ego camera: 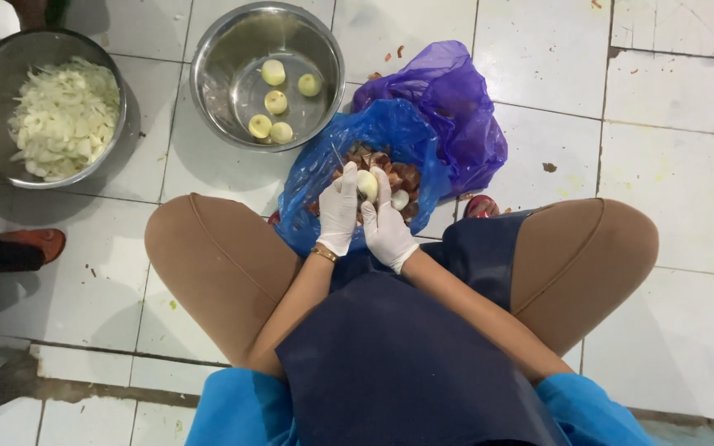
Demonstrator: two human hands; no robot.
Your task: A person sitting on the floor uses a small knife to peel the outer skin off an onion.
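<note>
Peeling looks to be in hand: over the blue bag (324, 177) of skins, the gloved left hand (338, 211) and right hand (387, 225) both pinch a pale peeled onion (367, 184), so next comes, I judge, stripping any remaining skin.

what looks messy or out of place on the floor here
Small reddish-brown bits of onion skin lie scattered on the white tiled floor, more near the purple bag. Otherwise the skins sit in the blue bag, where both gloved hands hold a peeled onion. Both steel bowls stand upright.
</note>
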